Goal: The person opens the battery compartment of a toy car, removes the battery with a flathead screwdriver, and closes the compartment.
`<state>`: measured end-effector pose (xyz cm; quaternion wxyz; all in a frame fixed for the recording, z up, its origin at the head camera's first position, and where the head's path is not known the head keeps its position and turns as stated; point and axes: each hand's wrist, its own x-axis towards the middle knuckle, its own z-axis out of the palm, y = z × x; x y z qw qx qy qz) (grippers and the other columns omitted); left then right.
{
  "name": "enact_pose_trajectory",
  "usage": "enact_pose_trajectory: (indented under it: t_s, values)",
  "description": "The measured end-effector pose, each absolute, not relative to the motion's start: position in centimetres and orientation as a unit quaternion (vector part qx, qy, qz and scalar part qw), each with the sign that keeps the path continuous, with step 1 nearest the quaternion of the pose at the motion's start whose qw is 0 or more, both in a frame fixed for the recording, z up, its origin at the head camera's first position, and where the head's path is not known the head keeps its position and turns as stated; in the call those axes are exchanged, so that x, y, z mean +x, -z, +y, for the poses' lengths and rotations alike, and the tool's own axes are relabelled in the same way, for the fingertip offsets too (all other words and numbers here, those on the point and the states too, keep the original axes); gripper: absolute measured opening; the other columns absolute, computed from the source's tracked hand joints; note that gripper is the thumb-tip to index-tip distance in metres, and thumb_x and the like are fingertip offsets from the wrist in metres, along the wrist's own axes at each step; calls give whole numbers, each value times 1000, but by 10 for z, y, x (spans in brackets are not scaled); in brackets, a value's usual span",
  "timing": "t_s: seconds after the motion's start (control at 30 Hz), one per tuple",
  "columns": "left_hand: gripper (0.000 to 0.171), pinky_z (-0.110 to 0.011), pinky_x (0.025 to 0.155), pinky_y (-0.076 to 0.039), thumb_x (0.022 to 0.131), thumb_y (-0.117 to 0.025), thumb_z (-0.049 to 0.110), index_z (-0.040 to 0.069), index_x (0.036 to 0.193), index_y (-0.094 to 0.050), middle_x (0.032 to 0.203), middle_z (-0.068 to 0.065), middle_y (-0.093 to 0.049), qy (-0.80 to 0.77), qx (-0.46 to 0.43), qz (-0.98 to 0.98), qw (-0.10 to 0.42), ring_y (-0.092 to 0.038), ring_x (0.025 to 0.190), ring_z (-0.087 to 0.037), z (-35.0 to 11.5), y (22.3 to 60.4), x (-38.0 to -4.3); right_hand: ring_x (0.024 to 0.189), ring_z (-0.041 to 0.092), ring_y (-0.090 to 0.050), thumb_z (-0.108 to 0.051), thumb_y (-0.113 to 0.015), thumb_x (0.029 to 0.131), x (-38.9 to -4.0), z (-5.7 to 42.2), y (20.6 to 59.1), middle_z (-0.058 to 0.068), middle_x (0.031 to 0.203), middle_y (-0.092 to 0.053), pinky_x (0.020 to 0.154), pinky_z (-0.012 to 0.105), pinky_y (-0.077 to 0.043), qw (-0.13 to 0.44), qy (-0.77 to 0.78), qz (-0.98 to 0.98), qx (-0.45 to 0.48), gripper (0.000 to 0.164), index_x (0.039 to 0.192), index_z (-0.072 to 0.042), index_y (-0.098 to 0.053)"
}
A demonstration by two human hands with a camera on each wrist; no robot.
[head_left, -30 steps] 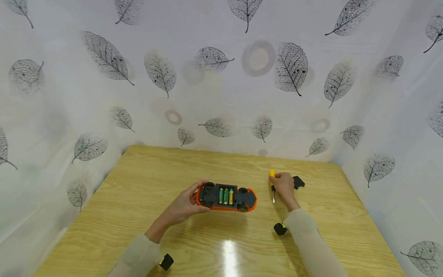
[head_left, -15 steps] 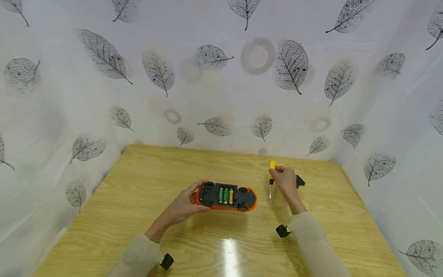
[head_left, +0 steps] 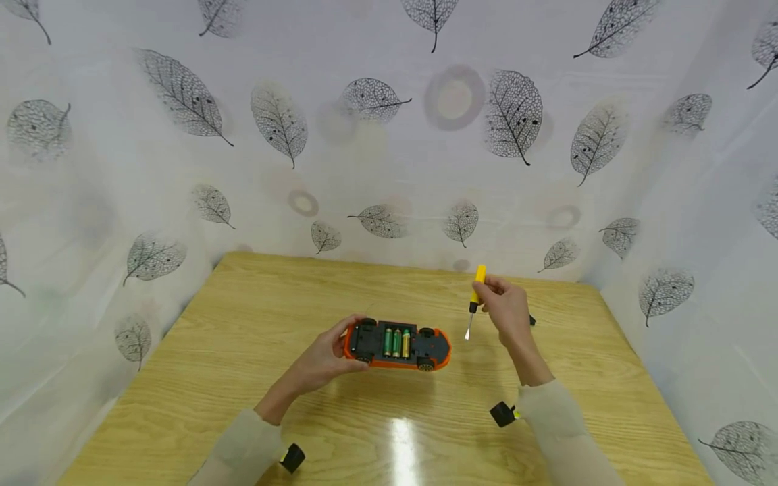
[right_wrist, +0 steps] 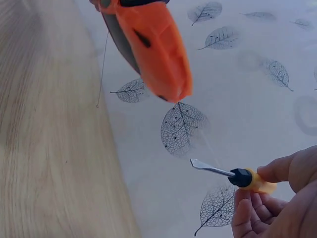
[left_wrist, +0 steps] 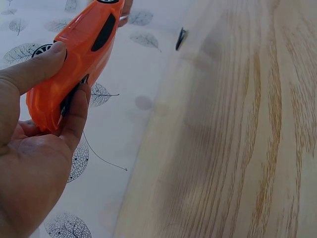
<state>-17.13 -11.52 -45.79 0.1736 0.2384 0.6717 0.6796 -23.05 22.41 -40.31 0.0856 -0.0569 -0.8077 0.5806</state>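
An orange toy car (head_left: 431,347) is held upside down above the table in my left hand (head_left: 316,364), which grips one end between thumb and fingers. Three batteries (head_left: 397,343) lie side by side in the uncovered compartment of its black underside. A thin wire antenna (left_wrist: 101,158) sticks out from the car. My right hand (head_left: 510,312) pinches a flat-blade screwdriver (head_left: 477,287) by its yellow handle. In the right wrist view the blade (right_wrist: 210,167) of the screwdriver points away from the fingers, apart from the car's orange body (right_wrist: 153,47).
A small black cover (head_left: 532,320) lies on the wooden table (head_left: 273,290), mostly hidden behind my right hand. Leaf-patterned sheeting (head_left: 389,162) surrounds the table at the back and sides. Black wrist cameras (head_left: 502,414) hang at both sleeves.
My right hand has raised the screwdriver from near the table, its tip swinging left toward the car. The black cover is now more hidden. My left hand and the car hold still.
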Motion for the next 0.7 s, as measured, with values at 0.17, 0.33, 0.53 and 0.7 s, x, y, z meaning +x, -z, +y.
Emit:
enact_pose_trajectory:
  t_s: [0.17,0.33,0.53,0.7]
  values:
    - [81,-35,85,-51,79,-74,7,18,145,-28,143,-11,-31,-673,240,678,172,-47,119,-28,-115,459,-172,72,16,-59,-29,-67,87,-223,218,388,15,96,-63,57,21,-51,99,-600,-793,-36,41,114,2,-62]
    - [81,-35,85,-51,79,-74,7,18,145,-28,143,-11,-31,-670,242,680,172,-47,118,-28,-114,458,-172,72,17,-59,-29,-68,86,-217,212,374,15,94,-63,59,23,-52,107,-623,-774,-18,42,114,1,-62]
    - [80,-35,85,-51,80,-73,6,15,145,-27,142,-11,-32,-665,246,684,171,-48,118,-28,-112,458,-171,71,19,-59,-29,-69,86,-211,200,365,16,94,-63,59,24,-52,107,-638,-763,6,44,114,3,-61]
    - [79,-35,86,-50,80,-73,5,15,145,-29,142,-12,-33,-668,249,680,172,-47,119,-28,-110,459,-171,68,21,-59,-30,-69,85,-209,185,364,15,90,-66,57,26,-52,115,-641,-758,29,40,109,1,-62]
